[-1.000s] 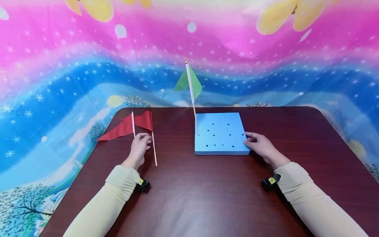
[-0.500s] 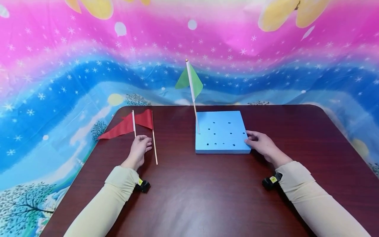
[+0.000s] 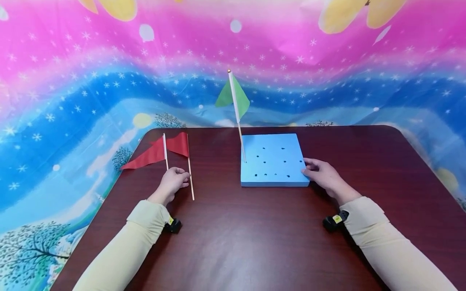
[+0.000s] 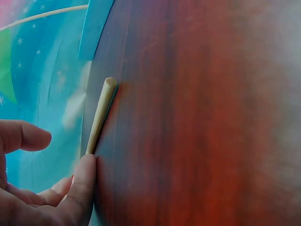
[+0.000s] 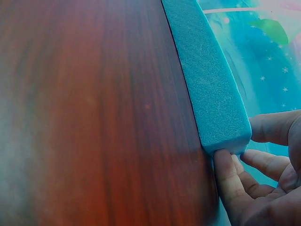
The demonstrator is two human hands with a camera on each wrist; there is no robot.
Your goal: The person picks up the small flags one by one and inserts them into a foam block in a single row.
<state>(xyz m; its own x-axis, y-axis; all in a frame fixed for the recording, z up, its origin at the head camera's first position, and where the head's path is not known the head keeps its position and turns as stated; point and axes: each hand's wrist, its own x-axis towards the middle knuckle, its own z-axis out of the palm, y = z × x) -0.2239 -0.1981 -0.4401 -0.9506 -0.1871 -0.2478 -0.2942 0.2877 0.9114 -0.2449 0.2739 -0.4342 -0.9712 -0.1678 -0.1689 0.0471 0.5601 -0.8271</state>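
Note:
Two red triangular flags, a left one [image 3: 147, 155] and a right one [image 3: 178, 144], lie on the table at the left. My left hand [image 3: 172, 182] is at the right flag's wooden stick [image 4: 99, 117]. In the left wrist view the thumb touches the stick, while the index finger stands apart from it. A light blue foam board [image 3: 273, 141] with several small holes lies right of centre. One green flag [image 3: 241, 99] stands in its left side, leaning slightly left. My right hand [image 3: 325, 176] rests its fingertips and thumb against the board's right edge.
The dark brown wooden table [image 3: 233, 234] has rounded far corners. Behind it hangs a colourful patterned cloth [image 3: 291, 60]. A small black camera [image 3: 173, 225] sits at the left wrist, and another black camera [image 3: 333, 222] at the right wrist.
My left hand has shifted slightly right, and its fingers now reach the right red flag's stick. The right hand stays at the board's edge. The head view has tilted slightly.

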